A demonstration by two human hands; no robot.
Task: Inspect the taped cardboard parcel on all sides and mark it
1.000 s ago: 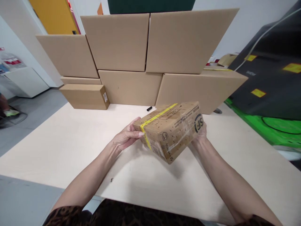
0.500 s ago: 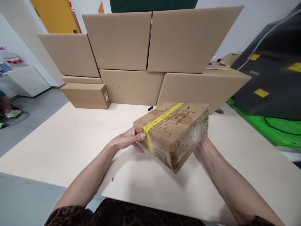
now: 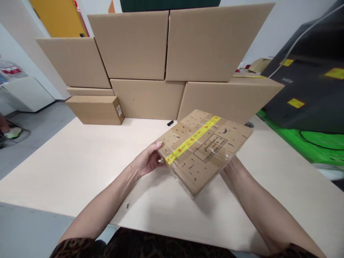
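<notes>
Between my two hands a brown cardboard box (image 3: 193,175) is held tilted above the pale tabletop (image 3: 88,172). Its patterned top face is turned up toward me, with a strip of yellow printed tape and a framed black label on it. My left hand (image 3: 150,157) grips the box's left corner, thumb at the upper edge and fingers underneath. On the right side my right hand (image 3: 230,164) supports the box from below; its fingers are hidden behind the cardboard.
Several plain cardboard boxes (image 3: 147,100) are stacked along the table's back edge. A smaller carton (image 3: 94,111) lies before them at left. A small black object (image 3: 170,123) lies near the middle. A dark case (image 3: 309,82) and green material (image 3: 317,143) are at right.
The box has been tipped, so its top face shows more fully and its front side is mostly out of sight. My left thumb has moved up to the top edge.
</notes>
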